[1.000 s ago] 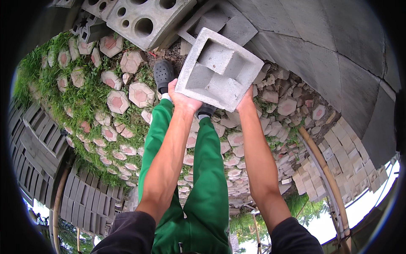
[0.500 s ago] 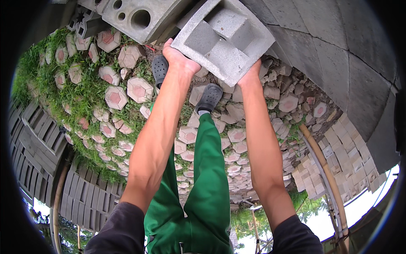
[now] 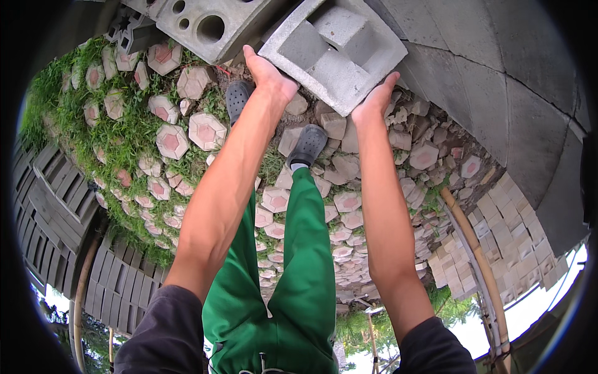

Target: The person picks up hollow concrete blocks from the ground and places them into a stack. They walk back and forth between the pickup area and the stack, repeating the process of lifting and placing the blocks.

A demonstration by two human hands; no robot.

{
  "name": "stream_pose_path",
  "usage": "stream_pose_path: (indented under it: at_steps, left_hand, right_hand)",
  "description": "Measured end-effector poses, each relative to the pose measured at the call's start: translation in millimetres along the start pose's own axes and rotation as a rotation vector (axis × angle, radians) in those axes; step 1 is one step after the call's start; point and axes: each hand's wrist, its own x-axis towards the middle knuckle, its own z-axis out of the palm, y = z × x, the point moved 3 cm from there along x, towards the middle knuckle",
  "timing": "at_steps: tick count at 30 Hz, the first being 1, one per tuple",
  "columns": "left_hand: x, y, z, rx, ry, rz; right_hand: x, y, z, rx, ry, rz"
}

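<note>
A grey concrete ventilation block (image 3: 303, 47) with slanted inner faces sits tilted at the top centre, between my two hands. My left hand (image 3: 269, 78) is against its lower-left edge, the thumb pointing up along the side. At the lower-right edge is my right hand (image 3: 375, 103), its thumb sticking out beside the block. The other fingers of both hands are mostly hidden beneath or behind the block, so how firmly they grip does not show.
A concrete block with round holes (image 3: 180, 40) stands just left. Large grey slabs (image 3: 467, 81) lean at right. Hexagonal pavers (image 3: 207, 131) in grass and broken rubble (image 3: 430, 124) cover the ground by my feet. Stacked blocks (image 3: 112, 280) and bamboo poles (image 3: 473, 237) stand further out.
The ventilation block has shifted slightly up and to the right in view, with both hands staying at its edges. My right thumb now sticks out further from the block's side.
</note>
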Motion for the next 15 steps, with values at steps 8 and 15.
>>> stream_pose_path:
  at_steps: [8,15]
  left_hand:
    - [-30,-20,-19,0.891,0.061,0.333]
    - [-4,-18,-24,1.035,0.224,0.278]
  right_hand:
    - [-32,6,1,-0.673,-0.046,-0.301]
    - [3,-19,9,-0.586,0.093,-0.077]
